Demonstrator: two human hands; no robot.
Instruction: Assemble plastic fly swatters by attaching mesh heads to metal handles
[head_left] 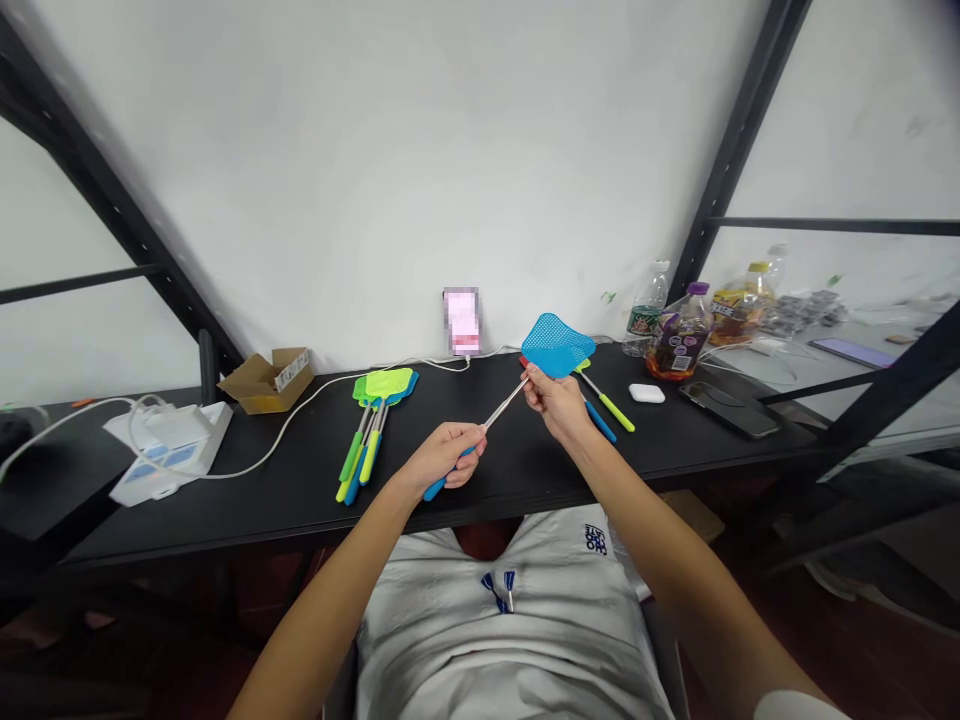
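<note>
A blue fly swatter [559,348] with a perforated head and a metal rod slants across the space in front of me. My left hand [444,455] is wrapped round its blue handle. Close below the head, my right hand [553,398] pinches the top of the rod. Several green, yellow and blue fly swatters [373,425] lie piled on the table to the left. Behind my right hand lie more swatters, among them one with a yellow-green handle [616,411] and one with a blue handle [600,420], their heads partly hidden.
On the black table [285,500] stand an open cardboard box [274,385] and a white power strip [180,455] with a cable. A phone [461,320] leans on the wall. At right are bottles [681,335], a white earphone case [646,393] and a dark phone [729,410].
</note>
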